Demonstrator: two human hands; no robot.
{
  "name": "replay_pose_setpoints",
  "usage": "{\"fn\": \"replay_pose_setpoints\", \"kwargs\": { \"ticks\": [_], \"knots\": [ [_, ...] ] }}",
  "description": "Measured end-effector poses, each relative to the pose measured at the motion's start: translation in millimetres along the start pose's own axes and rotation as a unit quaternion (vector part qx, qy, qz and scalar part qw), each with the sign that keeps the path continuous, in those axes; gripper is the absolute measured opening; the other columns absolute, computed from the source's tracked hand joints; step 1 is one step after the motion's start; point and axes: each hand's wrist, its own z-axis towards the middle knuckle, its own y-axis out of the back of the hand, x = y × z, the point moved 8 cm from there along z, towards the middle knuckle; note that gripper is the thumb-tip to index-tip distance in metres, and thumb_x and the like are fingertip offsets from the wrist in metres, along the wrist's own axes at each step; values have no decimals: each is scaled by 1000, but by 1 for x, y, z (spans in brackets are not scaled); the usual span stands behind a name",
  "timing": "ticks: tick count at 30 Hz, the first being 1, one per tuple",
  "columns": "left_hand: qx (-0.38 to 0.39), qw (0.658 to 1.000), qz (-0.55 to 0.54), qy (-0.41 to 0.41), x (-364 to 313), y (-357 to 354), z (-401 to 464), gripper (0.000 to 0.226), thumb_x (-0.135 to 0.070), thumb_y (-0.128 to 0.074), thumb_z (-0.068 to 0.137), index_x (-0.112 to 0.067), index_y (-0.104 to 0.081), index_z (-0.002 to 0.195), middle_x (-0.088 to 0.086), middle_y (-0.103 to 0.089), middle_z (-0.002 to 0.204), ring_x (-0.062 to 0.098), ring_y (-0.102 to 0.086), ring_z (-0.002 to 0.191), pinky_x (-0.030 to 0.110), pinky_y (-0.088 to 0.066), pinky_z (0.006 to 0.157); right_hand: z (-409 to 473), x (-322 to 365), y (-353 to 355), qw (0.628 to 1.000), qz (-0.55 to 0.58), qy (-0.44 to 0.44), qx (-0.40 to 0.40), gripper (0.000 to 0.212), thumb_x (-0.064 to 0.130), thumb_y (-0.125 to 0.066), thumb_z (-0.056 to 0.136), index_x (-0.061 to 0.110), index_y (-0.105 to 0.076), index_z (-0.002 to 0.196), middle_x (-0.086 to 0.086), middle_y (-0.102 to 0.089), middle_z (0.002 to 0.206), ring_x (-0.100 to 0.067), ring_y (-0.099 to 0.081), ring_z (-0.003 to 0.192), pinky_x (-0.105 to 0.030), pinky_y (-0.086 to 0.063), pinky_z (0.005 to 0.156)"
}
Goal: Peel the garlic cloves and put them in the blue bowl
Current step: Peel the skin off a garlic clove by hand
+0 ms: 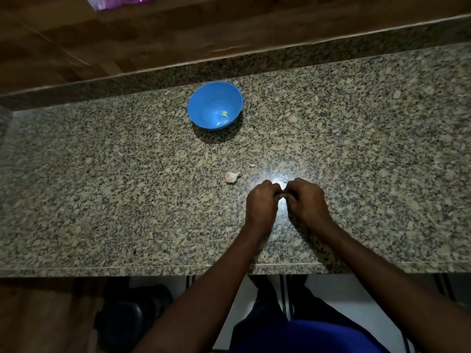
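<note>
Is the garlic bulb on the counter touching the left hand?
Apart. The head view shows bare granite counter between the garlic bulb and the left hand.

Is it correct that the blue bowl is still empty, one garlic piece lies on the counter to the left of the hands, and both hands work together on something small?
Not quite. The head view shows the blue bowl already holds a few peeled cloves. The rest stands: a garlic piece lies on the counter, left of the left hand and right hand.
</note>
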Motion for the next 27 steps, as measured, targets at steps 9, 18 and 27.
{"fn": "replay_pose_setpoints", "kwargs": {
  "ticks": [9, 18, 27],
  "knots": [
    [-39, 998, -39, 28, 22, 14, -18, 6, -12, -64, 90, -10, -65, 85, 4, -57, 84, 19, -53, 77, 34, -40, 66, 1, -16, 15, 988, 76, -123, -49, 10, 13, -71, 83, 19, -70, 75, 8, -66, 64, -10, -62, 62, -4, -38, 56],
    [-34, 979, -170, 105, 33, 22, -2, 9, -6, -71, 81, -12, -77, 84, -1, -75, 75, 8, -68, 68, 20, -52, 66, 15, -22, 24, 978, 103, -175, -47, 17, -1, -68, 69, 11, -63, 59, -1, -66, 59, -19, -66, 60, -24, -50, 52],
    [29, 999, -5, -14, -10, 3, 27, 43, 9, -64, 64, -22, -36, 55, 6, -42, 61, 21, -42, 53, 41, -30, 50, 7, -33, 27, 942, 206, -260, -48, 11, -9, -70, 65, -1, -62, 66, -10, -69, 60, -16, -65, 51, -33, -58, 53]
  ]
}}
